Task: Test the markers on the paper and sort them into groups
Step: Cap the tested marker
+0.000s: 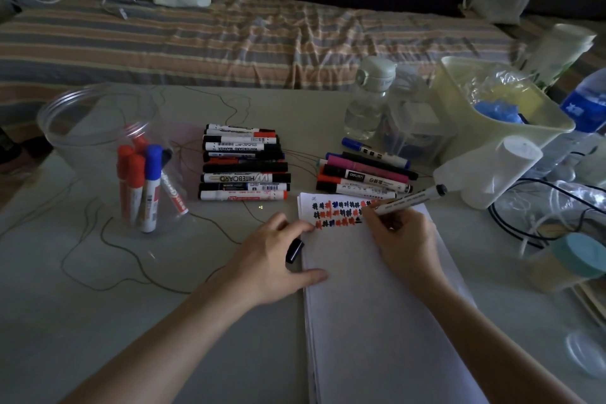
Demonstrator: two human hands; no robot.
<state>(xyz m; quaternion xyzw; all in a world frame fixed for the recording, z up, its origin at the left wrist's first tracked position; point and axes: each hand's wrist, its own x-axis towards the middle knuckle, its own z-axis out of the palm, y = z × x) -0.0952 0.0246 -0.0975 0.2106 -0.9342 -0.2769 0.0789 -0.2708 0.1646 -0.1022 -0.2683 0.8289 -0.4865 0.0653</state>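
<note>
Marker (408,199) | right hand (401,233) pinches it, tip down-left on paper (377,289), barrel rising up-right | black cap (294,250) under left hand (278,256), fingers loosely curled | recapping means tip swings left.

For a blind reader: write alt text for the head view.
The right hand writes with a black marker on paper already covered in test marks, while the left hand holds the cap. Behind lie two marker piles; a clear jar holds more.
</note>
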